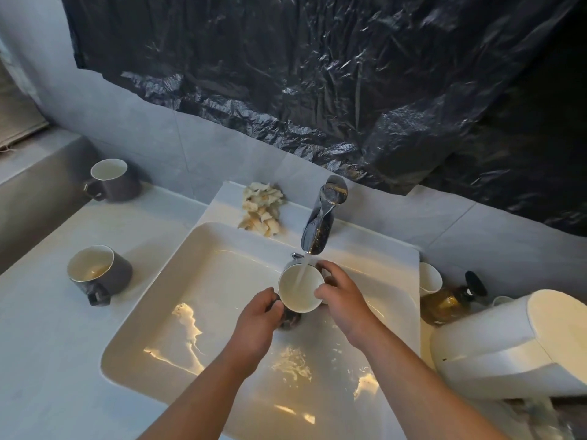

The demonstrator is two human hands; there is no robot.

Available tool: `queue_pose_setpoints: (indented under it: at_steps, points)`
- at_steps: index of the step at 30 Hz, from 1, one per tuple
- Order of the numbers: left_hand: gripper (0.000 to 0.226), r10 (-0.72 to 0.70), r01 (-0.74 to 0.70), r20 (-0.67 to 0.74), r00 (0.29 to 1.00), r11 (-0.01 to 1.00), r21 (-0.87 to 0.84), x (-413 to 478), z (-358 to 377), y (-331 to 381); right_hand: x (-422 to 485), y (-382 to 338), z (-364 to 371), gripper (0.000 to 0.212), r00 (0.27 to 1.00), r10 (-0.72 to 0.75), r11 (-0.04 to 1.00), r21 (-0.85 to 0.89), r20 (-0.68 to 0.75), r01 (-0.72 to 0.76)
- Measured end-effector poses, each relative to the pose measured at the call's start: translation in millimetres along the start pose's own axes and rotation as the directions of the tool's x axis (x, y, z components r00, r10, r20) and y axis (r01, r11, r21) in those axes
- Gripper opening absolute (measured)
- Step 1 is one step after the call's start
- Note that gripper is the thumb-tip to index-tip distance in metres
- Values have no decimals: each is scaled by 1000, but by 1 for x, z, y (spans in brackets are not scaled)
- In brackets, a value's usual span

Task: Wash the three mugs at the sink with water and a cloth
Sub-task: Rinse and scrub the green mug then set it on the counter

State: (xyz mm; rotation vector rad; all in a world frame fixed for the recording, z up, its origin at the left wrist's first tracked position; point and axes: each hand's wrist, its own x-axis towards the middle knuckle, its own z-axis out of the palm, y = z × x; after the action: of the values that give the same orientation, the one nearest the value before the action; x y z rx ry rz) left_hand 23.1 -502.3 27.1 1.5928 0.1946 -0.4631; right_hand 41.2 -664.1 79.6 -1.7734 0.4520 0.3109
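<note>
1. On my screen both bare forearms reach in from the bottom edge and meet over the white rectangular ceramic sink (152, 315), wrists bent slightly down.
2. The left hand (257, 325) is curled closed against the near-left side of the dark-bodied, white-lined mug in hand (300, 292); I think its fingers wrap the handle, but the hand covers that part.
3. The right hand (341, 298) clamps the same mug from the right, thumb on the near rim, fingers curved round the far side.
4. That mug sits above the basin, tipped toward me, right under the chrome tap (320, 217). A stream of water (300, 276) falls into its open mouth.
5. A second dark mug with a white inside, on its side (98, 274), lies on the pale grey counter (44, 344) left of the sink, handle toward me.
6. A third dark mug, upright (112, 181), stands farther back on the counter near the wall.
7. A crumpled cream cloth (262, 212) rests on the sink's back ledge, left of the tap and apart from both hands.
</note>
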Motion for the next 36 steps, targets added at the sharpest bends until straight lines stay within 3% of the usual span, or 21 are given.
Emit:
queue_pose_setpoints:
  at_steps: [13, 20, 24, 32, 36]
  points:
    - [22, -80, 81, -56, 995, 997, 19, 8, 8, 17, 4, -2, -5, 56, 997, -43, 991, -131, -59, 35]
    - [17, -41, 37, -75, 996, 998, -52, -3, 7, 34, 12, -2, -3, 21, 981, 188, 981, 56, -43, -185]
    - [22, -14, 15, -74, 997, 1000, 0, -6, 3, 41, 8, -1, 4, 33, 933, 359, 931, 62, 24, -360]
    - [27, -33, 41, -209, 977, 999, 34, -7, 2, 47, 7, 3, 17, 34, 908, 411, 911, 3, 81, -412]
    - [24, -4, 17, -242, 970, 998, 53, -10, 1, 48, 12, 2, 22, 30, 909, 408, 906, 84, 88, -414]
